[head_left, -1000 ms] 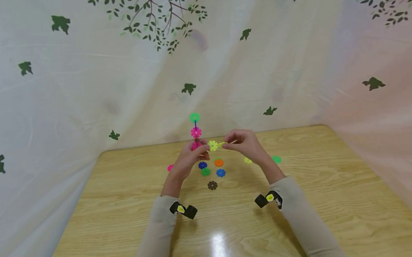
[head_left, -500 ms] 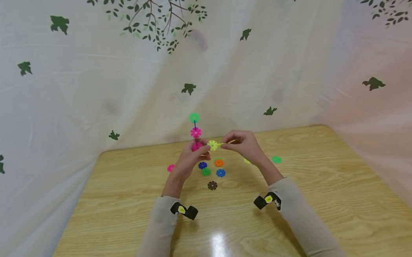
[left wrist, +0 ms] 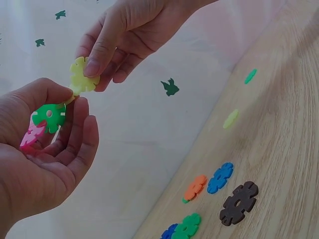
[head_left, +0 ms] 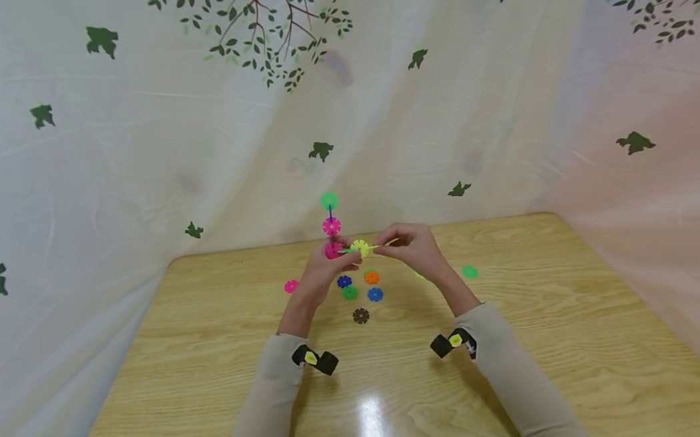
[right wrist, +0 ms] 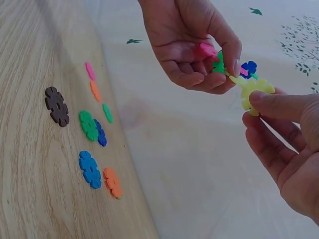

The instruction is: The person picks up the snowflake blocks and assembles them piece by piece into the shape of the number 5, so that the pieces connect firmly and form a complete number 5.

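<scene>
My left hand (head_left: 323, 268) pinches a yellow slotted plastic disc (head_left: 360, 246) between thumb and fingers. That disc belongs to a chain with a green disc (left wrist: 49, 116) and a pink disc (head_left: 331, 250) in the curl of the hand. Above the hand the chain rises upright through another pink disc (head_left: 332, 226) and a blue disc seen edge-on to a green disc (head_left: 329, 200) on top. My right hand (head_left: 414, 246) pinches a second yellow disc (right wrist: 255, 94), whose edge meets the first yellow one. How deep their slots interlock is hidden by the fingers.
Loose discs lie on the wooden table (head_left: 214, 360) below my hands: brown (head_left: 361, 316), light blue (head_left: 375, 294), orange (head_left: 372, 277), green (head_left: 350, 293), dark blue (head_left: 344, 281). A pink disc (head_left: 291, 286) lies left, a green one (head_left: 470, 272) right. Patterned cloth (head_left: 249, 144) hangs behind.
The yellow disc in my right hand has turned edge-on in the head view and sits against the other yellow disc. A green disc's edge now shows at my left thumb. The chain shifted slightly left.
</scene>
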A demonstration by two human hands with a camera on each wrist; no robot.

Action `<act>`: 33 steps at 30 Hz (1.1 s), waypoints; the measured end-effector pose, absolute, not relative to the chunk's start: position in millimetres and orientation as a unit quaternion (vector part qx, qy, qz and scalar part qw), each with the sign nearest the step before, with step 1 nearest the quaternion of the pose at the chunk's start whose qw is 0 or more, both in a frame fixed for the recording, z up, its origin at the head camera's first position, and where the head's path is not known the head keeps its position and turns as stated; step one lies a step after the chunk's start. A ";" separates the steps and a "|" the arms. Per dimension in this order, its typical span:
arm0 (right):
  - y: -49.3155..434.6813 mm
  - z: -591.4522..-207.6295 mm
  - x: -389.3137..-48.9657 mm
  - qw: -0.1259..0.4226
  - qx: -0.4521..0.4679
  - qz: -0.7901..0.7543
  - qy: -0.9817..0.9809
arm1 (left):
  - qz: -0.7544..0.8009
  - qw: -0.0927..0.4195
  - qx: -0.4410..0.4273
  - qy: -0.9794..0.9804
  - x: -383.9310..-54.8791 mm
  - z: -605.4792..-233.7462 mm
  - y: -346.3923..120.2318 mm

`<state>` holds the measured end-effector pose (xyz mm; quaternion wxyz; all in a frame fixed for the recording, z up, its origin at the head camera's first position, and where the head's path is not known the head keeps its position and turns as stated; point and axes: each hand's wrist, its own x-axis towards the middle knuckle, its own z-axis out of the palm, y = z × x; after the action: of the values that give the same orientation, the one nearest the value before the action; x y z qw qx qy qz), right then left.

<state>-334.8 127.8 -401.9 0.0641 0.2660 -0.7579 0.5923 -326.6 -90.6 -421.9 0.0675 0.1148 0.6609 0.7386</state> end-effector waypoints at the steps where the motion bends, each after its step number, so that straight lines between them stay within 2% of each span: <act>1: 127.8 -401.5 -334.4 0.066 0.267 0.590 -0.759 | 0.737 0.067 0.115 0.662 -326.6 -421.7 -90.3; 19: 132.9 -407.2 -335.3 0.033 0.261 0.571 -0.778 | 0.702 0.092 0.099 0.699 -326.2 -424.2 -91.9; 33: 132.6 -412.3 -337.1 0.030 0.272 0.585 -0.763 | 0.700 0.096 0.097 0.701 -326.5 -426.3 -92.1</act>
<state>-337.1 132.6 -412.3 0.0302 0.2721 -0.7634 0.5850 -326.5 -92.1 -426.3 0.0958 0.0967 0.7013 0.6998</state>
